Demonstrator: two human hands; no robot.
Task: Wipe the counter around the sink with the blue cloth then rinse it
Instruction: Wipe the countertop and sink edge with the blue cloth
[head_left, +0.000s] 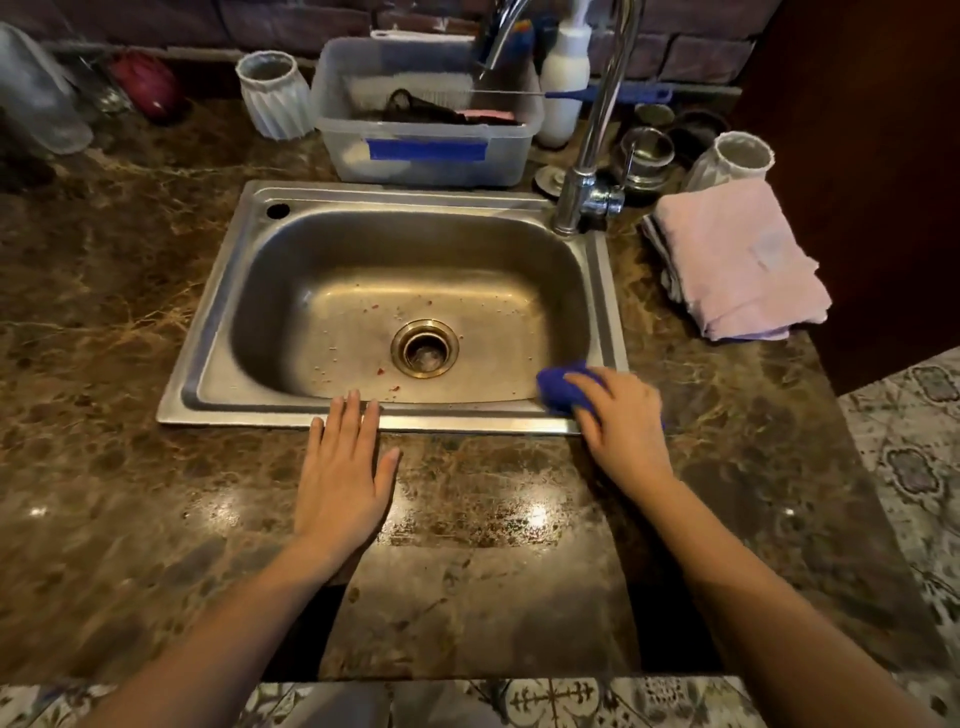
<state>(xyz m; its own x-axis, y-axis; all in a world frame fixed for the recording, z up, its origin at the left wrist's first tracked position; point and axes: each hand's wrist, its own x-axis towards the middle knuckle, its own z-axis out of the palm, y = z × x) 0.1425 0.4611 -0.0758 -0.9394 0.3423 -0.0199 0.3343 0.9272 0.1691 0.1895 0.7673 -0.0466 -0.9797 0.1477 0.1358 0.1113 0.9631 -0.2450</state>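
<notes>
A steel sink is set into a brown marble counter. The blue cloth lies bunched on the sink's front right corner, mostly covered by my right hand, whose fingers curl over it. My left hand lies flat on the counter in front of the sink, fingers straight, fingertips on the front rim. Red and pale crumbs are scattered in the basin around the drain. A chrome tap rises at the sink's back right corner.
Behind the sink stands a clear plastic tub holding brushes, with a white ribbed cup to its left. Right of the sink lie folded pink towels, another white cup, metal cups and a soap bottle. The counter's edge drops to a patterned tiled floor on the right.
</notes>
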